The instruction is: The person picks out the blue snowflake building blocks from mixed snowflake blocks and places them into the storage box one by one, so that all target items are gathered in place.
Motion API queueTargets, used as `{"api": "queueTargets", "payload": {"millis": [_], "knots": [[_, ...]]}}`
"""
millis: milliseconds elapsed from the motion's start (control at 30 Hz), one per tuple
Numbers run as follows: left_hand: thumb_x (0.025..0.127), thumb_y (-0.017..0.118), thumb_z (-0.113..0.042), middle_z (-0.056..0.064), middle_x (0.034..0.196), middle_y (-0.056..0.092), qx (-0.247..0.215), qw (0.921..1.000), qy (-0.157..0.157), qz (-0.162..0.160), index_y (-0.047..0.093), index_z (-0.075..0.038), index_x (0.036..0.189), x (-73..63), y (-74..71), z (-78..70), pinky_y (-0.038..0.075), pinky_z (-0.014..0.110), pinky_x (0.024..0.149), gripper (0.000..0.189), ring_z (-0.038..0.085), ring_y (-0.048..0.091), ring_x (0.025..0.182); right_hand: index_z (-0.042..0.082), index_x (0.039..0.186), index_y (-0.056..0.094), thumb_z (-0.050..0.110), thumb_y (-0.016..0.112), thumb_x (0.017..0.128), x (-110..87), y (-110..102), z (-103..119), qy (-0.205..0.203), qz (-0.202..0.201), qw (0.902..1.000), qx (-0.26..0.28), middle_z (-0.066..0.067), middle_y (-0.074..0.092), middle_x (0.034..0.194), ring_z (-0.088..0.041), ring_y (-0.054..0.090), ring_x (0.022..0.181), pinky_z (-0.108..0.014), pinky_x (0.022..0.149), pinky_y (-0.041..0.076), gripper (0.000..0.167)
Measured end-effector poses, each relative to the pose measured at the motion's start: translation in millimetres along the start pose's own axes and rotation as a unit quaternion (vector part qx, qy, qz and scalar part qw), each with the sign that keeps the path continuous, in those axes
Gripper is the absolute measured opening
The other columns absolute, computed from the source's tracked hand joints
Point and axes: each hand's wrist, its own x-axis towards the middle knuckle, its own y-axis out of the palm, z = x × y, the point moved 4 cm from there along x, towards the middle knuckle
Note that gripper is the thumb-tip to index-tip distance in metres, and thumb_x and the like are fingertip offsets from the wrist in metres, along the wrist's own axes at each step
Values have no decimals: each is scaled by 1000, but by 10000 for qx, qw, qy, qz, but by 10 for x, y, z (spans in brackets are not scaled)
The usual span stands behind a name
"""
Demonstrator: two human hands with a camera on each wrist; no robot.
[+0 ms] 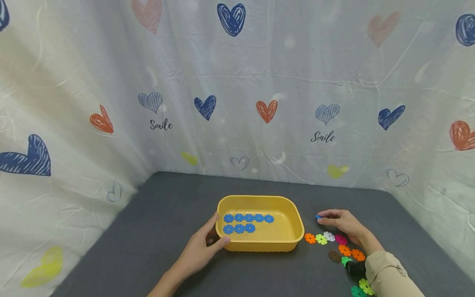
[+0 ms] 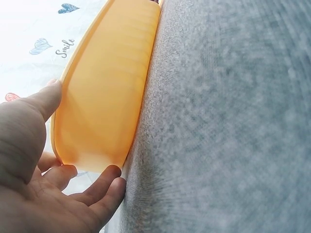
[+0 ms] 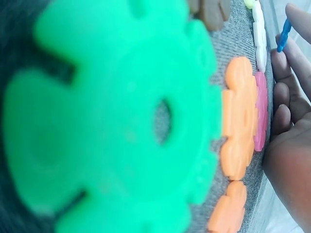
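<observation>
A yellow plastic tub (image 1: pixel 283 229) sits on the dark table, holding several blue snowflake discs (image 1: pixel 249 218) flat on its floor in two rows toward the left. My left hand (image 1: pixel 202 245) grips the tub's left end; in the left wrist view the thumb lies on the rim and the fingers (image 2: pixel 108 187) reach under the end wall. Right of the tub, my right hand (image 1: pixel 346 225) pinches one blue snowflake disc (image 3: pixel 285 35) between thumb and fingertips, close over the table. Most of that disc is hidden by the fingers in the head view.
Loose discs lie right of the tub: an orange disc (image 1: pixel 310 238) beside it, a white disc (image 1: pixel 329 236), a magenta disc (image 1: pixel 340 239), a brown disc (image 1: pixel 334 256) and several others, some under the right forearm. A heart-printed curtain (image 1: pixel 237 140) rises behind the table (image 1: pixel 178 198).
</observation>
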Motion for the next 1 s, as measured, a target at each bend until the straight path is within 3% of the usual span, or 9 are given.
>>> {"api": "queueTargets", "payload": {"millis": [267, 467, 600, 1000], "knots": [[90, 72, -43, 10, 155, 33, -35, 10000, 41, 55, 27, -11, 156, -12, 12, -12, 48, 47, 94, 86, 27, 50, 126, 4, 123, 67, 39, 73, 90, -43, -3, -4, 12, -70, 10000, -24, -19, 55, 133, -39, 47, 122, -62, 99, 36, 49], [89, 73, -42, 9, 154, 36, -15, 10000, 36, -54, 28, -13, 156, -13, 0, -11, 49, 47, 93, 86, 26, 50, 126, 5, 124, 67, 41, 71, 91, -44, -30, 18, -275, -69, 9996, -82, -21, 52, 135, -41, 45, 124, -61, 98, 37, 49], [89, 72, -42, 9, 154, 36, 0, 9999, 109, -28, 28, -12, 157, 4, 6, -8, 50, 47, 92, 86, 25, 53, 122, 6, 122, 69, 42, 72, 90, -35, -64, 11, -256, -168, 9994, -137, -20, 54, 134, -40, 46, 123, -61, 99, 37, 48], [90, 72, -42, 9, 154, 35, 5, 9998, 173, -14, 27, -10, 156, 0, 0, 11, 49, 46, 94, 86, 24, 53, 123, 4, 118, 71, 39, 74, 89, -76, -67, 56, -357, -437, 9976, -397, -16, 61, 125, -35, 52, 115, -54, 90, 45, 46]]}}
